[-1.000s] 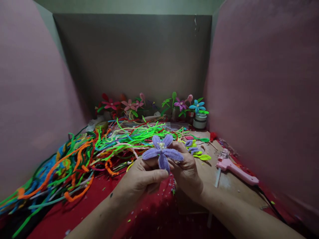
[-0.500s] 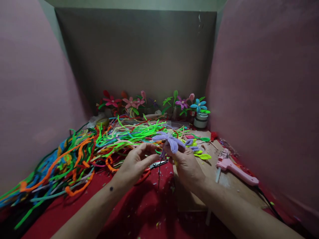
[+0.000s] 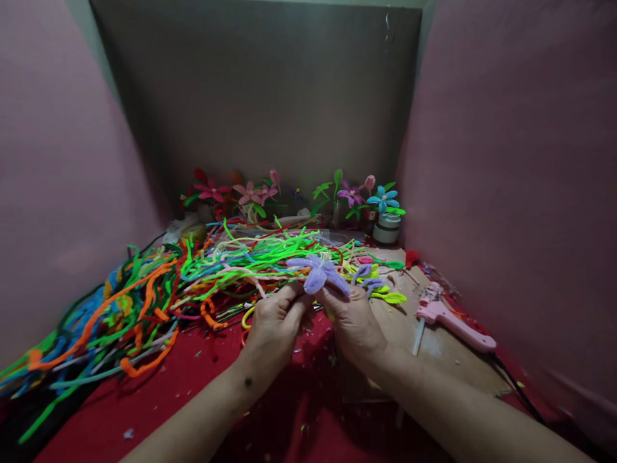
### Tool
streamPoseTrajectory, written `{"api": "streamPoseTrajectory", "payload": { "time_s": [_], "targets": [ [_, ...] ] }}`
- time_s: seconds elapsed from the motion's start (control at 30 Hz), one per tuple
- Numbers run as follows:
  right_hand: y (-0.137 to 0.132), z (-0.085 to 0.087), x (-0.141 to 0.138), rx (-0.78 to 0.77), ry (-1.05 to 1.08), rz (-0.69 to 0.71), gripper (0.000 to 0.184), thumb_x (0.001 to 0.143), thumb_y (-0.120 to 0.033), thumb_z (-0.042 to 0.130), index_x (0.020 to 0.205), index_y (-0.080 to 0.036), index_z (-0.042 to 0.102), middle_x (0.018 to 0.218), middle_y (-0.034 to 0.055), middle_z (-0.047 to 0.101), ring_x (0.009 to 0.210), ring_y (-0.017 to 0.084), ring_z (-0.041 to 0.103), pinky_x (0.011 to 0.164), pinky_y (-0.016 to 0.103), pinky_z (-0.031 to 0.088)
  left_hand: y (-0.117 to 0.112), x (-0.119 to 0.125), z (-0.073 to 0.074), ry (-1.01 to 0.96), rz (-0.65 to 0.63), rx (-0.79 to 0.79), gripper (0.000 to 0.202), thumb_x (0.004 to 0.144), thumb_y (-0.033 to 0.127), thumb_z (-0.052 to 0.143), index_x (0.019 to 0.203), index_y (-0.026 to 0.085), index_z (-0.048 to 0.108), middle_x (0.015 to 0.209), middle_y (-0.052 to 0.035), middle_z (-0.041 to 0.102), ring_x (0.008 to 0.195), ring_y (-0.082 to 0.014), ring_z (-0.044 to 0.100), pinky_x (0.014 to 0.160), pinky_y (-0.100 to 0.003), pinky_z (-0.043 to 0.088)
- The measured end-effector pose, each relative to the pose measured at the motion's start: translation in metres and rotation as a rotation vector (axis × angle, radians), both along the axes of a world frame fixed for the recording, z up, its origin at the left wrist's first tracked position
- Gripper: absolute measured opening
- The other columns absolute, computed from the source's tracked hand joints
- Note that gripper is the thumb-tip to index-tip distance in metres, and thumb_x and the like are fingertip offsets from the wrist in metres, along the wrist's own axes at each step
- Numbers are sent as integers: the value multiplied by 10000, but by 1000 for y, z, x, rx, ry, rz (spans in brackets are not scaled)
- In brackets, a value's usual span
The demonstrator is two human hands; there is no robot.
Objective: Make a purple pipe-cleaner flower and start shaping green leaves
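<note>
A light purple pipe-cleaner flower (image 3: 315, 278) is held up in front of me, over the near side of the pile. My right hand (image 3: 359, 325) is closed around its underside, thumb under the petals. On the other side, my left hand (image 3: 277, 325) is closed too, its thumb and fingers pinching beneath the left petals. The exact spot that it grips, and the stem, are hidden by the fingers. Behind my left hand a bit of the scissors' handles (image 3: 247, 319) shows. Purple petals (image 3: 369, 283) and yellow-green leaves (image 3: 393, 298) lie just beyond my right hand.
Loose coloured pipe cleaners (image 3: 159, 289) heap up across the left and middle. A pink glue gun (image 3: 457, 325) rests on a cardboard sheet (image 3: 436, 366) at right, its cord trailing. Finished flowers (image 3: 248, 193) and a small jar (image 3: 387, 228) stand at the back, between pink side walls.
My left hand has moved in from beside the flower and closed beneath its petals. The flower now sits slightly lower and further left, and the dark stem seen hanging earlier is hidden.
</note>
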State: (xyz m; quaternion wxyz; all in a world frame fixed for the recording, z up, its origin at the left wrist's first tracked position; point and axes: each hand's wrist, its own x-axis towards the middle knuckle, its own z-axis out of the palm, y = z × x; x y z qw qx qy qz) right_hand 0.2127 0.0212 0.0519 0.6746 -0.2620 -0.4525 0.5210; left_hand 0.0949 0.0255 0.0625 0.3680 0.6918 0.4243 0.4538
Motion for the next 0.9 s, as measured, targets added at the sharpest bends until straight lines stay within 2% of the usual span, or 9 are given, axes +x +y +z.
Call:
{"api": "streamPoseTrajectory", "payload": {
  "time_s": [0.07,0.23,0.4,0.5,0.63,0.73,0.83,0.9],
  "targets": [
    [2,-2,3,9,-60,7,188,742,-260,663,925,-228,692,930,-2,665,846,161,574,826,307,447,-1,1,3,-71,-15,-86,166,810,277,493,747,165,598,516,34,520,430,-87,463,415,-192,363],
    [3,-1,7,-13,-147,26,72,716,-243,673,759,-186,683,656,-21,603,620,119,516,603,247,441,-4,1,9,-160,-31,-200,134,784,267,538,712,158,569,485,56,473,382,-51,395,371,-164,306],
    [0,5,7,-32,-144,81,67,696,-217,667,730,-169,636,686,-21,563,626,96,466,608,227,402,-3,0,10,-227,-40,-284,204,773,301,561,637,164,497,461,63,453,345,-40,357,333,-155,269],
    [-1,6,8,-92,-119,74,105,713,-260,660,706,-163,623,604,-42,499,522,59,362,495,188,319,-1,-1,10,-302,-87,-343,269,766,340,589,605,164,464,444,67,432,319,-37,339,311,-155,258],
    [0,2,8,-204,-54,43,178,703,-321,684,691,-163,602,509,-77,366,449,45,203,399,186,170,3,0,8,-493,-212,-520,302,757,338,626,594,159,444,443,76,411,299,-19,274,282,-135,239],
    [2,-3,5,-270,69,95,173,696,-321,688,712,-175,595,526,-69,404,437,48,239,381,181,153,4,1,6,-640,-303,-643,173,760,241,627,679,154,502,458,82,413,308,-8,219,275,-114,246],
    [4,-8,2,-324,191,240,172,670,-308,695,746,-176,614,581,-40,507,440,58,361,368,173,175,5,-1,2,-761,-390,-747,59,766,164,605,786,149,551,476,87,398,325,-4,152,268,-99,248],
    [5,-10,2,-335,225,325,171,663,-308,693,728,-164,626,604,-23,554,460,68,433,374,170,211,6,-3,-2,-796,-470,-781,33,775,150,586,769,143,554,478,86,382,332,-5,108,256,-102,242]
  ]
}}
